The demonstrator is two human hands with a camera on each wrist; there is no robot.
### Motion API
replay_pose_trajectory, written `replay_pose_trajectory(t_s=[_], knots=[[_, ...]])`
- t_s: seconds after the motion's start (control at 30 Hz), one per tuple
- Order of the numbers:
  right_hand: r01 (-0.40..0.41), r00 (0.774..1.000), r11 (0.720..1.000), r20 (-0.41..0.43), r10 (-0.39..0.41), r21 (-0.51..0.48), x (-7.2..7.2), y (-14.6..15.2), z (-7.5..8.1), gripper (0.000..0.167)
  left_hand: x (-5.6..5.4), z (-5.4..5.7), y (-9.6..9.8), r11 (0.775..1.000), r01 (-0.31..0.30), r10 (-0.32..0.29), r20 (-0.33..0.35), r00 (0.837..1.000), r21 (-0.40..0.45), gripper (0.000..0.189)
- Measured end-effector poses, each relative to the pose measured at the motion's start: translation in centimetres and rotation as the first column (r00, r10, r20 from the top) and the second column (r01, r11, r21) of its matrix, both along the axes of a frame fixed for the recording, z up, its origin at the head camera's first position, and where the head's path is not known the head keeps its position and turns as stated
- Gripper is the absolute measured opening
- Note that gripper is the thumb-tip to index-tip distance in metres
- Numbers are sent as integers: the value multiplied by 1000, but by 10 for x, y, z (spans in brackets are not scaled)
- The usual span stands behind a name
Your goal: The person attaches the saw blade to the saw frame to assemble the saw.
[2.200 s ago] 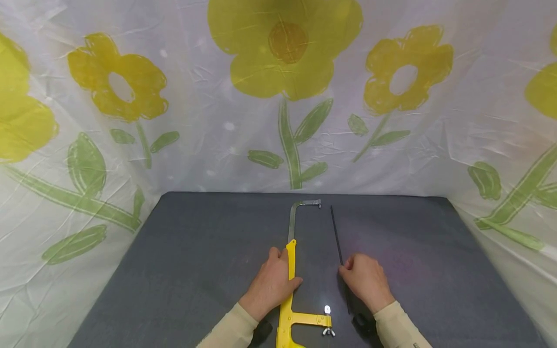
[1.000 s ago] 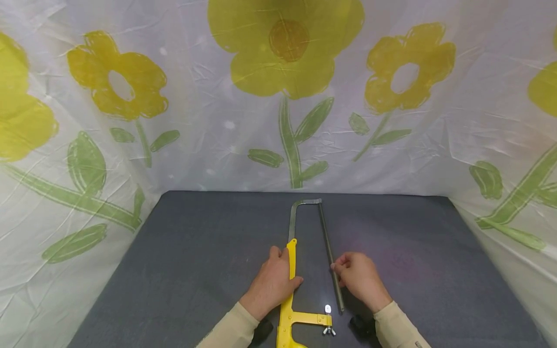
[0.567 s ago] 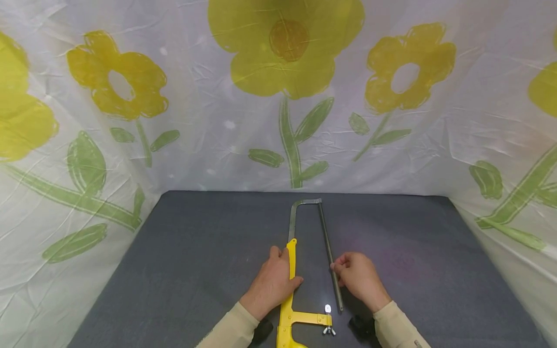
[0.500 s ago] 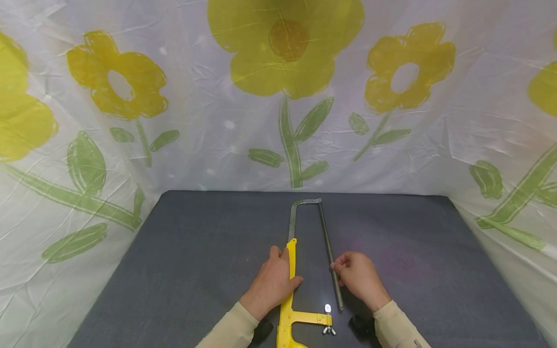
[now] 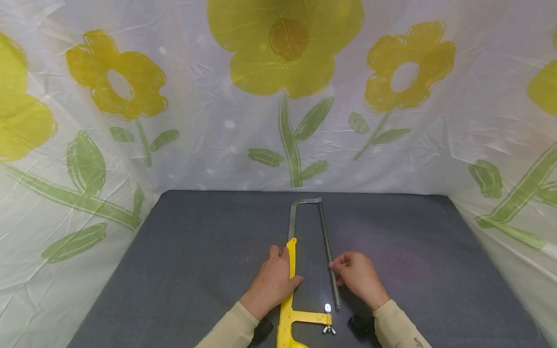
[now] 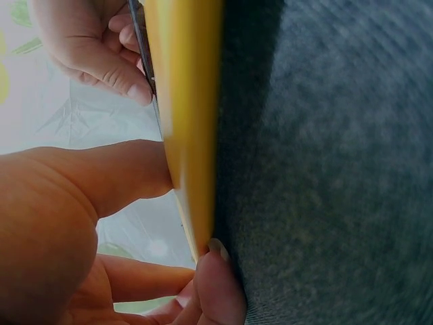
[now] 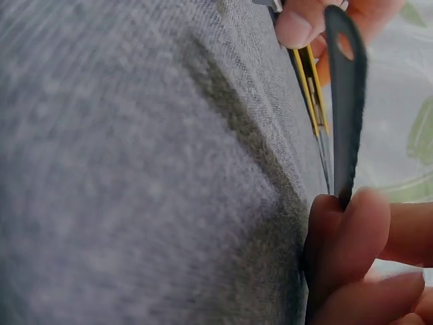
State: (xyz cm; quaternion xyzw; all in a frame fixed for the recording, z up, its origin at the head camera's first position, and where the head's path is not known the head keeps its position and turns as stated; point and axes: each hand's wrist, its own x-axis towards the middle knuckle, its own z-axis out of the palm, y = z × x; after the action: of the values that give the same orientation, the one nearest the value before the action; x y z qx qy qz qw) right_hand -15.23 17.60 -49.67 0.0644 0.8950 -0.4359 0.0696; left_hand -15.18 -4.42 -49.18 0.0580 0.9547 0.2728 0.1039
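Note:
A hacksaw frame, yellow with a bare metal far arm, lies lengthwise on the table. My left hand grips its spine, thumb on the right side. In the left wrist view the yellow spine runs between thumb and fingers. Right of the frame, my right hand pinches a thin dark hacksaw blade past its middle. The blade's far end meets the tip of the frame's far arm; its near end stands free, just beyond the yellow near arm. The right wrist view shows the blade's holed end and toothed edge.
A wing nut and a metal pin sit on the near arm's end. The dark grey cloth-covered table ends at a white flowered sheet. Black objects show by both wrists.
The right hand has brought the blade left, its far end now at the frame's tip and its flat side turned up. Lately its near end swings slightly left. The left hand stays put.

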Motion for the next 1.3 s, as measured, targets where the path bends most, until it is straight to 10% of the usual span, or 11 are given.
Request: replay_pose_trajectory(t_s=[1.3], knots=[[-35,999,999,-3,35,14,0,-7,-4,17,-1,-2,2,999,8,-8,-18,1000,-43,88]])
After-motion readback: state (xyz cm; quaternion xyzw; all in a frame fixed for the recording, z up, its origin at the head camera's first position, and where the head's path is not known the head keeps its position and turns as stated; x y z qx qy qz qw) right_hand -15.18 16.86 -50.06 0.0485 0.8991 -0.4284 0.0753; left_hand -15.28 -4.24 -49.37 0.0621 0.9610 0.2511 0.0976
